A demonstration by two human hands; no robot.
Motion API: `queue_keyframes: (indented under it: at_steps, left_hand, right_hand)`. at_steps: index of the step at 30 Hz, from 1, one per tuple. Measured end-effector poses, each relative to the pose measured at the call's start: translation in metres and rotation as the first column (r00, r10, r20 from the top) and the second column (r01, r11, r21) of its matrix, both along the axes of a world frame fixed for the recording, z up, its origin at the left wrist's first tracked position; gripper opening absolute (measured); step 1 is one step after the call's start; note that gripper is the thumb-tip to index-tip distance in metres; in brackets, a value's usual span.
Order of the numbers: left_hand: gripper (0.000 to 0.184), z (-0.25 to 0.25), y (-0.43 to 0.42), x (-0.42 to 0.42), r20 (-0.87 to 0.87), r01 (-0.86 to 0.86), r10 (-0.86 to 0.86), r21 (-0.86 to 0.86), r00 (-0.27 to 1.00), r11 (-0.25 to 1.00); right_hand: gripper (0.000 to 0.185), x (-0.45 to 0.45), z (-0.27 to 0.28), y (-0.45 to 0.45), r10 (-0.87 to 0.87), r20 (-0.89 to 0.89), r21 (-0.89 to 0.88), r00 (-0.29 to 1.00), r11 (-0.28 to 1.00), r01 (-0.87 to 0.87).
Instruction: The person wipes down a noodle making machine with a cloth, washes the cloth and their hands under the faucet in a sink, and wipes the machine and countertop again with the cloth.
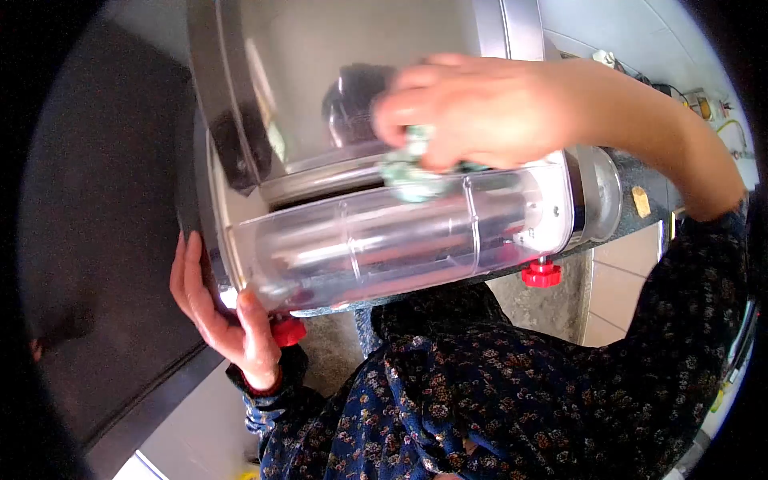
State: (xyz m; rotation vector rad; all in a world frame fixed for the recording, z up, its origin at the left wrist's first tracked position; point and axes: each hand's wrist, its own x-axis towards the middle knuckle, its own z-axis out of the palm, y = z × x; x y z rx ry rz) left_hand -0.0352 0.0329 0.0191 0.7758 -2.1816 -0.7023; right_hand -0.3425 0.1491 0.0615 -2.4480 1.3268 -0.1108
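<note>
A metal roller machine (pixel 376 40) stands before me, its shiny sloped top above a clear plastic guard (pixel 408 232) that covers the rollers. My right hand (pixel 472 112), blurred by motion, is closed around a crumpled green and white cloth (pixel 416 176). The cloth touches the machine where the metal top meets the guard. My left hand (pixel 224 316) grips the machine's lower left side, thumb on the near corner and fingers along the outer side. Beside that hand is a red knob (pixel 288 330); another red knob (pixel 541 274) sits under the right end.
A large dark panel (pixel 112 184) rises close on the left. To the right, a dark countertop (pixel 656 172) holds a small tan piece (pixel 641 202), with cables and small items farther back. Floor tiles (pixel 624 256) show below the counter.
</note>
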Motion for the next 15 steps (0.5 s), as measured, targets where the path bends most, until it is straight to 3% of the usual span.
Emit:
queue_keyframes:
  at_steps: [2,4,6,7,10,12,15]
  left_hand:
    - [0.071,-0.001,0.001,-0.002,0.089,0.023,-0.018,-0.057,0.996,0.998]
    - [0.072,-0.003,0.006,0.001,0.111,0.010,-0.004,-0.055,0.994,0.998]
    - [0.073,-0.003,0.010,0.004,0.139,-0.011,0.018,-0.049,0.990,0.999]
    - [0.074,-0.003,0.013,0.002,0.135,-0.017,0.022,-0.038,0.991,0.999]
    - [0.077,0.000,0.023,-0.006,0.067,-0.061,0.060,0.012,0.996,0.998]
    - [0.077,0.000,0.022,0.001,0.085,-0.059,0.066,-0.082,0.994,0.995]
    - [0.077,0.004,0.027,0.001,0.099,-0.081,0.085,-0.047,0.991,0.996]
  right_hand:
    - [0.006,-0.017,0.003,0.039,-0.149,0.059,0.077,0.987,0.986,0.145]
    - [0.006,-0.010,0.014,0.048,-0.240,-0.030,0.147,0.970,0.959,0.242]
    - [0.011,0.004,0.027,0.040,-0.267,-0.251,0.217,0.930,0.921,0.323]
    - [0.021,0.005,0.033,0.040,-0.330,-0.256,0.189,0.908,0.904,0.382]
    - [0.030,-0.029,0.027,0.040,-0.170,-0.152,-0.145,0.974,0.978,0.148]
    - [0.018,-0.040,0.034,0.018,-0.088,-0.061,-0.221,0.994,0.973,0.073]
    - [0.008,-0.036,0.054,0.006,-0.156,-0.083,-0.309,0.984,0.943,0.123]
